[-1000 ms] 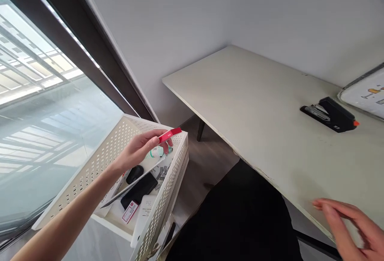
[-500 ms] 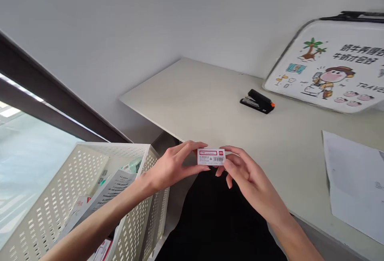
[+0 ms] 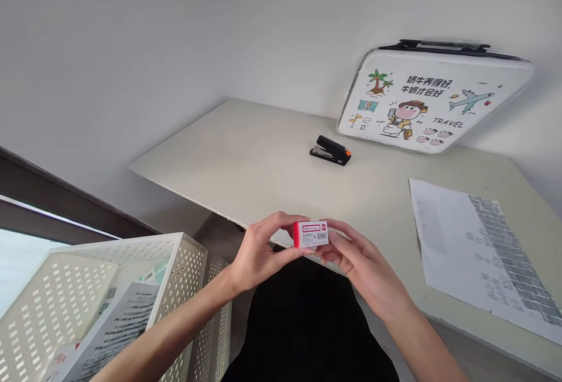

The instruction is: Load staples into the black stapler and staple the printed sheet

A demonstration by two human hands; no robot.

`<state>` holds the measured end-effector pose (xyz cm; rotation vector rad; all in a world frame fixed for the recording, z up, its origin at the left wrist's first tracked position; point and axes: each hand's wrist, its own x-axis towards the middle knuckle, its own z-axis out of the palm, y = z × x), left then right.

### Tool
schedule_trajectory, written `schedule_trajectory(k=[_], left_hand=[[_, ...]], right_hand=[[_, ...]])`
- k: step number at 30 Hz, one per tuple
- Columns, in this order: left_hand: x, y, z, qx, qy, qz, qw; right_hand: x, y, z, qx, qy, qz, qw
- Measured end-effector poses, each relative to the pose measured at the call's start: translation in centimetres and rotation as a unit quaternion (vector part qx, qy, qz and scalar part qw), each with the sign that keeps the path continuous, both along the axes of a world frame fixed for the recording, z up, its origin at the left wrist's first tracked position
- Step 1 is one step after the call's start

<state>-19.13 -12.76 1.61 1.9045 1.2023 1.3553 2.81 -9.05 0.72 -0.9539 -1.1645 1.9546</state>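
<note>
A small red-and-white staple box [image 3: 312, 236], printed with a barcode, is held in front of me just above the table's near edge. My left hand [image 3: 260, 248] pinches its left end, thumb below and fingers above. Around the right end curl the thumb and fingers of my right hand [image 3: 362, 262]. The box's red end panel faces left; its contents are hidden. Farther back on the table lies a black stapler [image 3: 330, 150] with an orange tip, its upper arm raised.
The pale table [image 3: 246, 159] meets the wall. A white cartoon-printed case [image 3: 408, 101] leans at the back. Papers [image 3: 456, 247] lie on the right. Lower left stands a perforated white basket [image 3: 175, 288] holding printed sheets [image 3: 116, 326], beside a window.
My view has swung right, so more of the case and papers shows. The box has turned slightly, exposing its red end. Both hands keep hold of it.
</note>
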Motion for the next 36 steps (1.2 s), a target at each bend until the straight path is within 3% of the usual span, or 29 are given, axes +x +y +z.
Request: schedule_trajectory(k=[4,8,11,16,18,21,24,28,31,36], left_hand=[[1.0,0.5,-0.6,-0.054,-0.044,0.002,0.998],[1.7,0.7,-0.7,-0.084,-0.044,-0.061,0.994],[2.1,0.8,-0.7,-0.08,-0.033,-0.093,0.992],[3.3,1.6,-0.5,-0.021,0.027,-0.065,0.997],[3.6,1.9,-0.5,-0.012,0.05,-0.072,0.996],[3.7,2.2,-0.6,-0.008,0.097,-0.061,0.993],[3.5,2.5,-0.9,0.025,0.155,-0.015,0.987],[3.8,3.1,-1.2,0.073,0.208,0.037,0.975],[4.1,3.4,-1.2,0.098,0.241,0.046,0.965],[4.2,3.5,-1.5,0.135,0.276,0.055,0.95]], right_hand=[[0.9,0.3,0.3,0.025,-0.017,-0.003,1.0],[1.5,0.9,0.2,0.017,-0.003,0.0,1.0],[1.9,1.2,-0.3,-0.027,0.032,0.003,0.999],[1.7,1.1,-0.4,-0.05,0.065,0.058,0.995],[1.6,0.8,0.1,-0.014,0.021,0.052,0.998],[1.8,0.4,1.1,0.098,-0.096,-0.034,0.99],[2.0,-0.3,1.8,0.247,-0.187,-0.141,0.94],[1.5,-1.1,2.2,0.432,-0.223,-0.179,0.855],[1.1,-1.2,2.2,0.454,-0.245,-0.181,0.837],[1.2,-1.0,1.9,0.429,-0.262,-0.19,0.843]])
